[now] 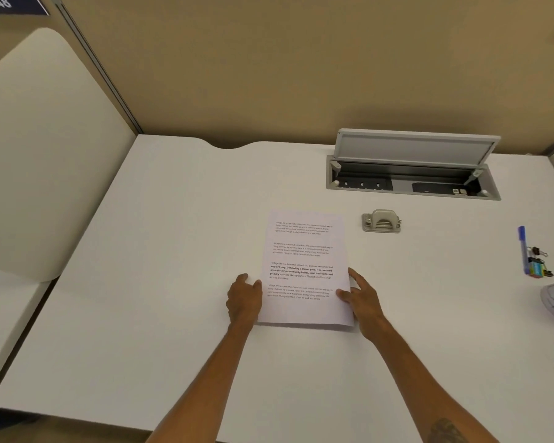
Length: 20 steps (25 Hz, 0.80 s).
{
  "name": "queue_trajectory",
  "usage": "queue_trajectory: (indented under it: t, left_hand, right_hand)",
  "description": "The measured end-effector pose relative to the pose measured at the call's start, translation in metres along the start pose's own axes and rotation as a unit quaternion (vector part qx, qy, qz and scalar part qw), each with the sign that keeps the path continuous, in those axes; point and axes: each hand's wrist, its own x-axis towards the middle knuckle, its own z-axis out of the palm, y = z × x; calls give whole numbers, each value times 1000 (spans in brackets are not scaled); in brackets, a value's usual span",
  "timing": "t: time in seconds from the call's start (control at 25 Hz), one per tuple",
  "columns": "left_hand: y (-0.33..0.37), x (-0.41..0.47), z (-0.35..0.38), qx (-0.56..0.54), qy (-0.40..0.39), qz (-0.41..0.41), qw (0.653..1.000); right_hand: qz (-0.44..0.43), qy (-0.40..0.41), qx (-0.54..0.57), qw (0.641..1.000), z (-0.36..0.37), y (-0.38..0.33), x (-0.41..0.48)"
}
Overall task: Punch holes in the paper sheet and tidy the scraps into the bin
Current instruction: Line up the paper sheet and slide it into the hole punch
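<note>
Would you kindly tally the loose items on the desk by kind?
Paper sheet: 1
Hole punch: 1
Blue pen: 1
Binder clips: small cluster, too small to count
Total, leaving the clips aside: 3

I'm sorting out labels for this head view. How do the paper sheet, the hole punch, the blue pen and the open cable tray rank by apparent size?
Largest to smallest:
1. Cable tray, lid included
2. Paper sheet, close behind; it lies nearer the camera, so this order is unsure
3. Hole punch
4. Blue pen

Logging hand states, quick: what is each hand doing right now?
Left hand: fingers on the paper sheet at its left edge.
Right hand: fingers on its right edge; a firm grip cannot be told.
</note>
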Motion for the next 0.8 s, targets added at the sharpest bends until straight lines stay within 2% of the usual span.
queue_trajectory:
  t: [0.12, 0.28, 0.48, 0.64, 0.8]
  left_hand:
    - [-2, -7, 5, 4, -3, -9, 1000]
    - [-2, -19, 20, 30, -52, 6, 998]
    - [0, -39, 41, -59, -60, 29, 996]
    - [1, -53, 58, -1, -47, 64, 997]
    - [3, -54, 60, 4, -32, 67, 997]
  right_hand:
    - [16, -36, 22, 999, -19, -1, -1]
    - [16, -55, 15, 998, -37, 2, -1]
    - [-10, -17, -53, 998, -43, 6, -3]
    - [-68, -12, -174, 982, -29, 12, -8]
    - [-69, 19, -188, 979, -27, 11, -8]
